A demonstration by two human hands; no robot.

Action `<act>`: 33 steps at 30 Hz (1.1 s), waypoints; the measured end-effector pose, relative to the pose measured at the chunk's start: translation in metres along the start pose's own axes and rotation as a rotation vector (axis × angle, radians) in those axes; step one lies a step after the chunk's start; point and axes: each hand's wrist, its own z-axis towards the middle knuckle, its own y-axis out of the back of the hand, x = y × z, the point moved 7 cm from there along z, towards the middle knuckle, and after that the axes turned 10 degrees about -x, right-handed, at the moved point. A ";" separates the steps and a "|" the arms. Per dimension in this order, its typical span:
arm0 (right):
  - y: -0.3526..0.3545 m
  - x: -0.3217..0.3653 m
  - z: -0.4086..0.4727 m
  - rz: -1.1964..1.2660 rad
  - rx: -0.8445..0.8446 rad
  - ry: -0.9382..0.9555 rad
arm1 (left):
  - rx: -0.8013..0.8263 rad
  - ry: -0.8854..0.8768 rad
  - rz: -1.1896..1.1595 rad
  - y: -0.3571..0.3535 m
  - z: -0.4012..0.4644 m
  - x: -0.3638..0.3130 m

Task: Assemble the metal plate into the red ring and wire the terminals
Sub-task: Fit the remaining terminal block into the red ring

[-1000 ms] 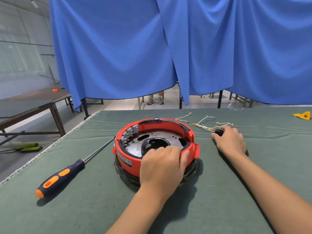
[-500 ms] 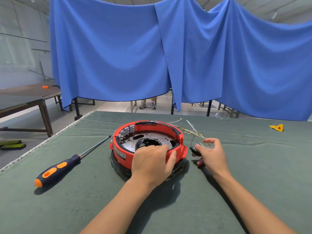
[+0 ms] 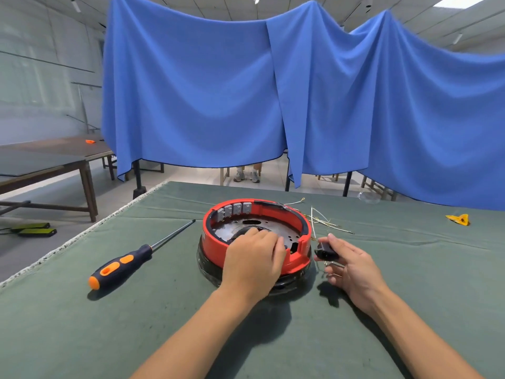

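Resting curled over the red ring's (image 3: 296, 259) near rim, the left hand (image 3: 252, 265) gripped it while the right hand (image 3: 352, 268) pinched a small black connector (image 3: 324, 248) just beside it.

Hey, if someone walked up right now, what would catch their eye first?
The red ring at mid-table, metal plate inside, with the left hand resting on its near rim. Just right of it, the right hand pinches a small black part. An orange-and-black screwdriver lies to the left.
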 end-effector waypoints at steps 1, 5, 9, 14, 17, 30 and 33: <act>-0.004 0.000 -0.001 0.019 0.030 -0.028 | 0.016 0.040 -0.023 -0.002 -0.002 -0.001; -0.019 0.012 -0.008 0.092 0.170 -0.082 | 0.067 0.213 -0.021 -0.008 0.000 0.015; -0.035 0.052 -0.018 0.015 0.284 0.047 | 0.097 0.250 0.015 -0.005 0.005 0.037; -0.064 0.060 -0.037 -0.478 0.185 0.432 | 0.042 0.167 -0.050 0.002 0.004 0.039; -0.075 0.054 -0.044 -0.627 0.181 0.600 | -0.068 0.142 -0.008 0.009 0.001 0.033; -0.070 0.053 -0.042 -0.516 0.360 0.354 | -0.079 0.211 -0.034 0.007 -0.003 0.029; -0.068 0.043 -0.038 -0.215 0.391 0.080 | -0.074 0.212 -0.033 0.008 -0.003 0.028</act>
